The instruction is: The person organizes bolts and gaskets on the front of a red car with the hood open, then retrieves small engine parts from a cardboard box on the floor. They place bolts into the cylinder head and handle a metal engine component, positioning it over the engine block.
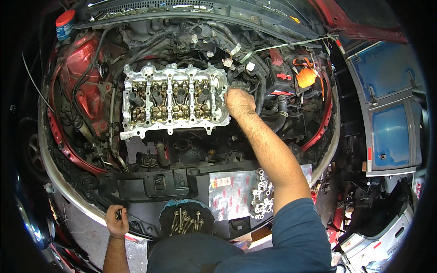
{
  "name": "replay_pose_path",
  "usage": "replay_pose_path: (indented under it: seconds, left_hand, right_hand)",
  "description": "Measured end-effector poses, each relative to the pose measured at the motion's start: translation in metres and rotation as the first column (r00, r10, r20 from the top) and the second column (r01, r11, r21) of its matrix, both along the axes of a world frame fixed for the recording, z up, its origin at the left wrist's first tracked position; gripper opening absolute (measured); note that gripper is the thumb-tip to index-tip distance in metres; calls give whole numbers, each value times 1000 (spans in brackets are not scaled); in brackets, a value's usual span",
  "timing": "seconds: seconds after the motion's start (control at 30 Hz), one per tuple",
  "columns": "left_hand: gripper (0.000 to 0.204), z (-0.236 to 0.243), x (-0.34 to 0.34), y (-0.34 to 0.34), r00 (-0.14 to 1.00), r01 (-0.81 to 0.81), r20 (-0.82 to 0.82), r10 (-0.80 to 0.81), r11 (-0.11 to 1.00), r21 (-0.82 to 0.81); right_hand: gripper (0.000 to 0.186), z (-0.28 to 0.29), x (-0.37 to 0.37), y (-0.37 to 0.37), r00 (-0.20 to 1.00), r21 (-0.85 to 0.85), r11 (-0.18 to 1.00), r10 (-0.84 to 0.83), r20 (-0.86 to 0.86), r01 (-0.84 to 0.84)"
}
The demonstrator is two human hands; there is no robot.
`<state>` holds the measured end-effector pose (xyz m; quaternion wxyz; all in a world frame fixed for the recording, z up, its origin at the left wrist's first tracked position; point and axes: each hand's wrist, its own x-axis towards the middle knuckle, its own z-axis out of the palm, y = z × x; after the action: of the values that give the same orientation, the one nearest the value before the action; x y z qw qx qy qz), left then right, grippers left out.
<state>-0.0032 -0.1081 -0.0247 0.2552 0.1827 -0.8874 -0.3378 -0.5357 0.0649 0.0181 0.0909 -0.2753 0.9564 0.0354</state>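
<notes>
A silvery cylinder head [170,122] lies across the middle of the engine bay, its valve gear and several round tubes facing up. At its right end my right hand [240,103] is closed against the edge, knuckles up. The fingertips are hidden, so what they grip cannot be made out. My left hand [117,222] is low at the left, over the front edge of the car, with fingers curled round a small dark object [119,214] that is mostly covered. Between my arms, several bolts [186,222] stand and lean in a dark bowl-like holder with a blue cloth [191,203].
A clear bag of gaskets [232,195] lies on the front panel under my right arm. Behind that arm are the battery [280,79] and an orange bundle [307,78]. A red-lidded tub [65,25] stands far left. Hoses and cables surround the cylinder head.
</notes>
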Motion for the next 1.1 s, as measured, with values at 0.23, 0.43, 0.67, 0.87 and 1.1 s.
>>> replay_pose_path:
  seconds: [0.23, 0.43, 0.67, 0.87, 1.1]
  left_hand:
    - [9, -3, 0, 0, 1000, -8, -9, 8, 1000, -2]
    - [9, -3, 0, 0, 1000, -7, -13, 7, 1000, -3]
    - [9, -1, -1, 0, 1000, 0, -18, 0, 1000, -3]
    - [8, 1, -3, 0, 1000, -2, -21, 2, 1000, -5]
    - [9, 0, -3, 1, 1000, -14, -19, 14, 1000, 3]
  right_hand:
    - [30, 18, 2, 13, 994, -31, 1000, 2, 110, 2]
    - [19, -10, 15, 22, 985, -221, 960, 166, -54, -173]
    - [15, -22, 7, 26, 997, -313, 947, 67, -35, -75]
    - [16, -21, 12, 24, 981, -315, 929, 190, -51, -196]
    - [23, -20, 12, 20, 980, -224, 956, 199, 13, -191]
